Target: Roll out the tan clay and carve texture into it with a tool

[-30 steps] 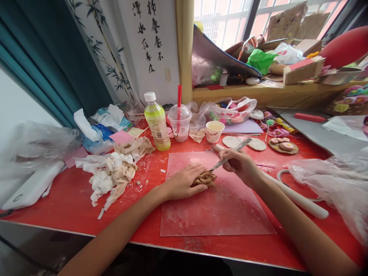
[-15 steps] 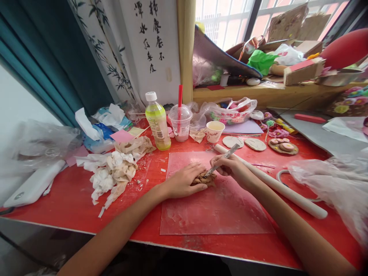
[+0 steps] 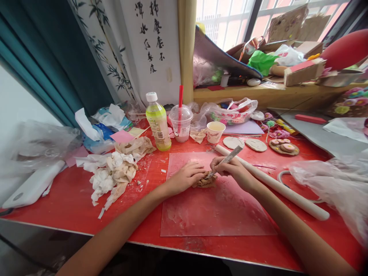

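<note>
One brown clay piece (image 3: 206, 184): right hand (image 3: 227, 168) grips modelling tool (image 3: 233, 154), left hand (image 3: 184, 180) loosely open; slippage could gouge it.

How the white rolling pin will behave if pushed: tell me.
The rolling pin would probably roll sideways, being long and round. It is likely stiff, since it lies straight. Its smooth-looking surface may feel slippery.

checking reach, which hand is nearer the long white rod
Right: the right hand is beside the long white rod; the left hand is farther off, to its left.
</note>
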Action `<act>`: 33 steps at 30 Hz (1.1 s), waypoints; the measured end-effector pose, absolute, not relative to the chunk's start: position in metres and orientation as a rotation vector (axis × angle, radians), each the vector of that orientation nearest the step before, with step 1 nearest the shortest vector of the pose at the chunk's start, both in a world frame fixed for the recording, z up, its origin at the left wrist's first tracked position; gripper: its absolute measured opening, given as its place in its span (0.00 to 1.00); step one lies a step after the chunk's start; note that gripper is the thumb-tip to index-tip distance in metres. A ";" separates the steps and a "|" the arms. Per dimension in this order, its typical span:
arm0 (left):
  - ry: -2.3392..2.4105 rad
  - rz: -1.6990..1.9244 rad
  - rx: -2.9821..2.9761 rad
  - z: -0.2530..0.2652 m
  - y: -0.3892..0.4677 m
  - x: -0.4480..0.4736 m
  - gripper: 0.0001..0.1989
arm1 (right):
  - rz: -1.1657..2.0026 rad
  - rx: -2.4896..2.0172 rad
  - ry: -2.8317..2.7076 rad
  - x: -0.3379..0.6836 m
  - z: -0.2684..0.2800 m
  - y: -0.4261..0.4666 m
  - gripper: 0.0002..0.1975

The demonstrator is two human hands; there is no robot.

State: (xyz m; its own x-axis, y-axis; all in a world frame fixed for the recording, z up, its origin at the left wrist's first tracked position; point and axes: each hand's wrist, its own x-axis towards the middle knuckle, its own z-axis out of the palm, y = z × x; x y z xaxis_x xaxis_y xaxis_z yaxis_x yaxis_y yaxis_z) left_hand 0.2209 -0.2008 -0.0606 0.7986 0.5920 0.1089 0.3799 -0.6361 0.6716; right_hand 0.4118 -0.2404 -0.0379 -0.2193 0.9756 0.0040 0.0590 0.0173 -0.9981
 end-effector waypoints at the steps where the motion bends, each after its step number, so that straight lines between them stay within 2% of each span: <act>1: 0.716 0.426 2.302 -0.060 -0.201 0.222 0.15 | 1.325 -1.133 -1.431 0.410 -0.037 -0.241 0.06; 8: 0.810 0.531 2.037 -0.061 -0.201 0.221 0.18 | 1.146 -1.110 -1.428 0.420 -0.036 -0.242 0.07; 14: 0.914 0.647 1.833 -0.054 -0.202 0.219 0.19 | 1.080 -1.175 -1.515 0.413 -0.033 -0.248 0.18; 23: 0.788 0.634 1.897 -0.042 -0.220 0.224 0.21 | 1.033 -1.294 -1.637 0.396 -0.055 -0.249 0.18; 27: 0.725 0.582 2.023 -0.044 -0.219 0.222 0.18 | 1.007 -1.277 -1.643 0.398 -0.050 -0.251 0.17; 33: 0.780 0.485 2.050 -0.051 -0.213 0.222 0.17 | 0.688 -1.214 -1.369 0.403 -0.028 -0.261 0.18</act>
